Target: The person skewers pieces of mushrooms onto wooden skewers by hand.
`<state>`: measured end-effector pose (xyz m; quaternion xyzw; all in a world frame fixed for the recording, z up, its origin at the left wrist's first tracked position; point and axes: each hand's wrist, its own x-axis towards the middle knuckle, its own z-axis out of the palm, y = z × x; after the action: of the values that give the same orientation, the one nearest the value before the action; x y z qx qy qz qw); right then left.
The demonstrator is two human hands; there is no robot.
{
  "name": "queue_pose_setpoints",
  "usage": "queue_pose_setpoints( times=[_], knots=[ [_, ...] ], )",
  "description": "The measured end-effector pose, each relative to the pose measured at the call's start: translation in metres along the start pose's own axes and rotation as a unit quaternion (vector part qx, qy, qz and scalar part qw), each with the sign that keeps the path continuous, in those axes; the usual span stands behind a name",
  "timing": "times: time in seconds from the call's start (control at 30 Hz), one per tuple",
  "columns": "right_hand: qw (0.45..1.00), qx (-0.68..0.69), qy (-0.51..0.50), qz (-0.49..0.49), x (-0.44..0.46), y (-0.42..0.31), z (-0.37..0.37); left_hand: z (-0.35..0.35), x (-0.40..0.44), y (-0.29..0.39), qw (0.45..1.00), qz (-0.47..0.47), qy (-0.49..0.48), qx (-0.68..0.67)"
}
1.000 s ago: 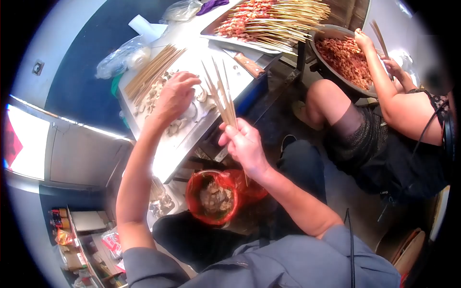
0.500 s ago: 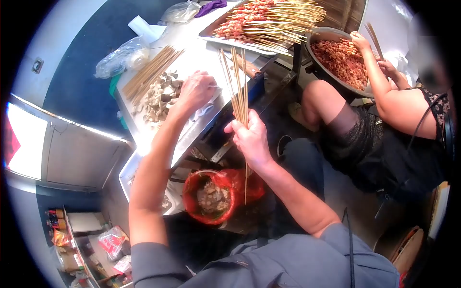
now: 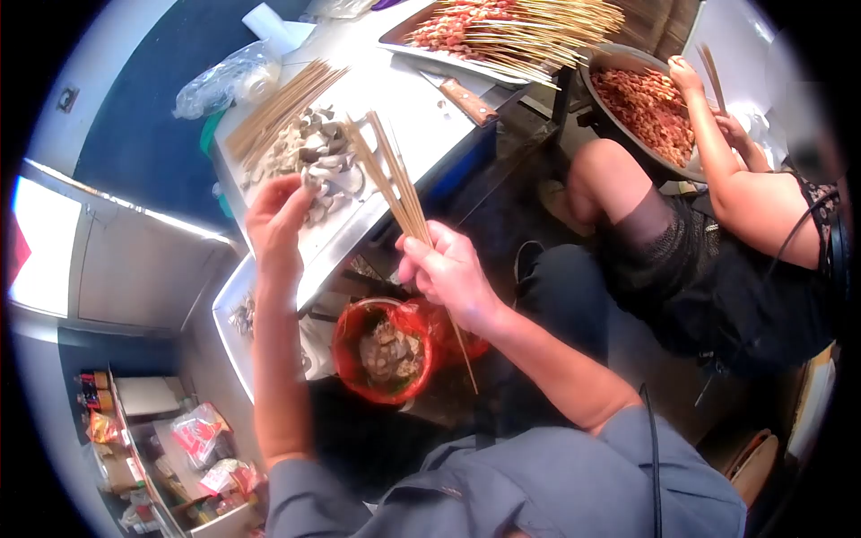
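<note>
My right hand (image 3: 453,273) is closed around a bundle of thin wooden skewers (image 3: 395,184), which fan upward over the table's edge. One skewer sticks out below the fist. My left hand (image 3: 280,215) is pinched at the near left side of the white table (image 3: 413,117), by a pile of grey-white mushroom pieces (image 3: 318,148). A small grey piece seems to show at its fingertips, too blurred to make out. Beyond the pile lies a row of loose skewers (image 3: 291,99).
A knife (image 3: 468,100) and a tray (image 3: 395,40) of skewered meat lie on the table. Below stands a red-lined bucket (image 3: 345,345) with pieces inside. At right a co-worker (image 3: 762,215) holds skewers over a bowl of meat (image 3: 650,108). Shelves (image 3: 170,448) stand lower left.
My left hand has moved from over the mushroom pieces back left toward me. The skewers in my right hand, upright a moment ago, now tilt left. The view has shifted slightly.
</note>
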<state>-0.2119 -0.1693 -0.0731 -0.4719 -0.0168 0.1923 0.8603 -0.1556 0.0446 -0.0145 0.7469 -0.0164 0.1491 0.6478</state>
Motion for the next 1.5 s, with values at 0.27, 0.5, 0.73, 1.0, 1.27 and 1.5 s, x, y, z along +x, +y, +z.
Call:
queue_pose_setpoints(
  times=[0.27,0.5,0.73,1.0,1.27,1.5],
  knots=[
    [0.983,-0.171,-0.049,-0.041,-0.022,0.049,0.009,-0.051,-0.038,-0.043,0.987,-0.035,0.068,-0.139],
    [0.985,-0.16,0.066,-0.015,-0.067,0.083,-0.007,-0.043,-0.041,-0.042,0.978,-0.055,0.093,-0.18],
    [0.981,-0.101,0.074,0.147,-0.162,0.129,-0.032,-0.052,-0.054,-0.051,0.972,-0.098,0.075,-0.201],
    [0.988,-0.078,0.036,0.126,-0.16,0.131,-0.023,-0.052,-0.052,-0.051,0.978,-0.084,0.095,-0.164],
    [0.975,-0.206,0.058,0.062,-0.155,0.134,-0.028,-0.042,-0.017,-0.063,0.945,0.149,0.156,0.246],
    [0.973,-0.194,0.095,0.082,-0.154,0.133,-0.031,-0.003,0.031,-0.055,0.875,0.156,0.118,0.443]
  ],
)
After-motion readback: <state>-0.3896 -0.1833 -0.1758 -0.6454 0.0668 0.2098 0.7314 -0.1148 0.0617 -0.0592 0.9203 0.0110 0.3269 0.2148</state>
